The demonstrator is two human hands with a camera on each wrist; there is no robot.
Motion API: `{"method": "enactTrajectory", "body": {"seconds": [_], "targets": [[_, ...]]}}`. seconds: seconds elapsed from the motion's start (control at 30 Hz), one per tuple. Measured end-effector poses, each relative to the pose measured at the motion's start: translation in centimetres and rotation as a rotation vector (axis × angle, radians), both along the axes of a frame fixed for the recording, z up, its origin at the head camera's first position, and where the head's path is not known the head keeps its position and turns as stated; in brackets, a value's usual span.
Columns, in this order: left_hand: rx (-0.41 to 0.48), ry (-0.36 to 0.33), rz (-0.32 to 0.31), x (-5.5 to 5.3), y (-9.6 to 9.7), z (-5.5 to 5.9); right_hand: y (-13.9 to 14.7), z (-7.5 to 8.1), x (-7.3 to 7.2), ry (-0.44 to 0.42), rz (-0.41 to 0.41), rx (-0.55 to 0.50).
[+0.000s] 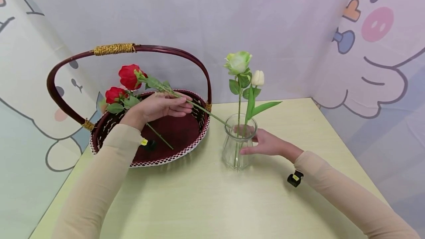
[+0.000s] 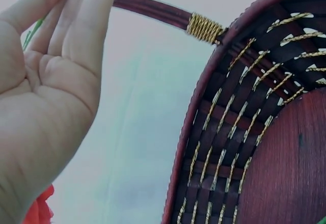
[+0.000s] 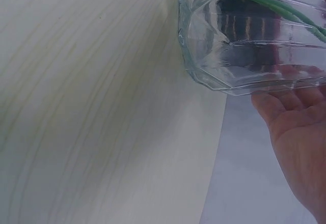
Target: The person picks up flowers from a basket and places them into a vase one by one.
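Between thumb and fingers, my left hand (image 1: pixel 161 107) pinches the green stem of a red rose (image 1: pixel 128 76) over the basket. The rose slants, bloom up to the left, and the lower end of its stem reaches the rim of a clear glass vase (image 1: pixel 229 154). My right hand (image 1: pixel 270 143) grips the vase from the right side, fingers behind it and thumb in front. A pale green rose (image 1: pixel 238 62) and a white tulip (image 1: pixel 258 78) stand upright in the vase. A second red rose (image 1: pixel 114 95) lies in the dark red woven basket (image 1: pixel 180 130).
The basket's tall arched handle (image 1: pixel 166 49), wrapped in gold cord, rises behind my left hand. Basket and vase stand on a pale wooden table (image 1: pixel 199 202). Behind it hangs a light curtain (image 1: pixel 282 40) with cartoon animals at both sides.
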State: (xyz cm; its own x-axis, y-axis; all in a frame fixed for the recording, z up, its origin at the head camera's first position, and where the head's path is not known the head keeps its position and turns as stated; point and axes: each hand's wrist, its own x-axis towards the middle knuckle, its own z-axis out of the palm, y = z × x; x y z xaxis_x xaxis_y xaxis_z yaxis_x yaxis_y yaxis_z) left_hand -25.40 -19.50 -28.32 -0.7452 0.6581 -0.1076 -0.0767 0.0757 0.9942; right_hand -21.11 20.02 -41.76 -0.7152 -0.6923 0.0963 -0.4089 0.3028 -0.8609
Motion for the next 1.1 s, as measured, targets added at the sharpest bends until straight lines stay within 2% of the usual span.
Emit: {"method": "enactTrajectory", "body": {"seconds": [0.2,0.3,0.57,0.73,1.03,1.1], "targets": [[-0.097,0.056,0.012,0.8,1.9,0.4,0.0,0.0,0.0,-0.007,-0.003,0.008],[-0.116,0.078,-0.002,1.1,2.6,0.4,-0.1,0.1,0.0,-0.012,-0.005,0.013],[-0.127,0.128,-0.088,1.7,4.4,0.3,-0.2,0.2,0.1,-0.018,-0.010,0.014],[-0.140,0.129,-0.113,2.3,5.5,0.2,-0.1,0.2,0.1,-0.018,-0.016,0.016],[-0.171,0.178,-0.134,2.6,6.7,0.0,-0.1,0.2,0.2,-0.028,-0.017,0.016],[-0.155,0.201,-0.134,2.7,7.0,0.1,-0.1,0.2,0.2,-0.032,-0.021,0.024]]}}
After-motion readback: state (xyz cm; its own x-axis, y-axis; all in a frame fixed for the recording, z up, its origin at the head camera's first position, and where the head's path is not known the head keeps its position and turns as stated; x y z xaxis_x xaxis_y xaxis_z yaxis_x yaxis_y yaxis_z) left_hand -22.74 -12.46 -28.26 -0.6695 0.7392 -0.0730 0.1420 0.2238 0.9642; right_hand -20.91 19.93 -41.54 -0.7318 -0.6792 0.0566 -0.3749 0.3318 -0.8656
